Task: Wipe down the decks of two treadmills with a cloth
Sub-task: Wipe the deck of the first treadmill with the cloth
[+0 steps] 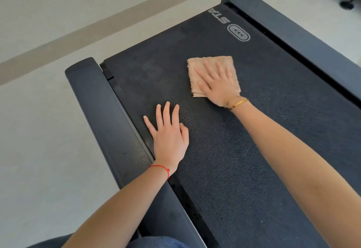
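Step in hand: wiping the treadmill deck (244, 150) w/ the cloth (197, 67). Right hand (216, 83) lies flat on the cloth, fingers straight & spread, pressing, not pinching. Left hand (168, 136) rests on the belt near the left side rail (101, 114), fingers straight, holding nothing, probably as a brace. Best done w/ even palm pressure, overlapping passes rail to rail, cloth kept folded flat. Cloth: tan, fluffy terry, folded square, sitting mid-belt toward the far end, just short of the printed logo (239, 32).
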Demonstrator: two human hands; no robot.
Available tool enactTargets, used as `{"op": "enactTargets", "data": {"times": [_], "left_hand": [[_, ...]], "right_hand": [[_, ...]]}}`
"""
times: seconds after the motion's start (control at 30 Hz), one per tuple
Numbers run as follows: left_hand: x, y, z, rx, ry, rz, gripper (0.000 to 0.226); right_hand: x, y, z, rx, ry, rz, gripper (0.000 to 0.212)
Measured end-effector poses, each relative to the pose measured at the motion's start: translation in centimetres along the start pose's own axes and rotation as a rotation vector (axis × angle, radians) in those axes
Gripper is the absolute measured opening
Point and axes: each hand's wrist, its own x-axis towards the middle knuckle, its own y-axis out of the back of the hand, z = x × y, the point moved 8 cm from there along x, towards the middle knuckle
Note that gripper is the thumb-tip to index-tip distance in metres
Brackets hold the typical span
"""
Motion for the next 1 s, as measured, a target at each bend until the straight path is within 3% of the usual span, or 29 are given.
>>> {"op": "enactTargets", "data": {"times": [0.13, 0.23, 0.5, 0.6, 0.87, 1.0], "left_hand": [[0.0, -0.1, 0.1, -0.013, 0.001, -0.017, 0.056], [-0.1, -0.1, 0.1, -0.018, 0.007, -0.016, 0.055], [-0.3, -0.1, 0.3, 0.001, -0.005, -0.037, 0.054], [-0.4, 0.0, 0.3, 0.018, -0.024, -0.045, 0.054], [-1.1, 0.1, 0.4, 0.043, -0.069, -0.082, 0.055], [-1.8, 0.1, 1.1, 0.077, -0.154, -0.090, 0.054]], "right_hand": [[-4.1, 0.4, 6.5, 0.052, -0.283, 0.011, 0.056], [-7.3, -0.3, 6.6, 0.074, -0.346, 0.001, 0.056], [-17.5, -2.5, -1.5, 0.010, -0.074, -0.002, 0.058], [-21.2, -3.0, -2.2, 0.002, -0.055, 0.001, 0.059], [-23.8, -3.0, 5.2, 0.115, -0.466, 0.071, 0.056], [-23.3, -3.1, 3.5, 0.093, -0.506, 0.087, 0.055]]}}
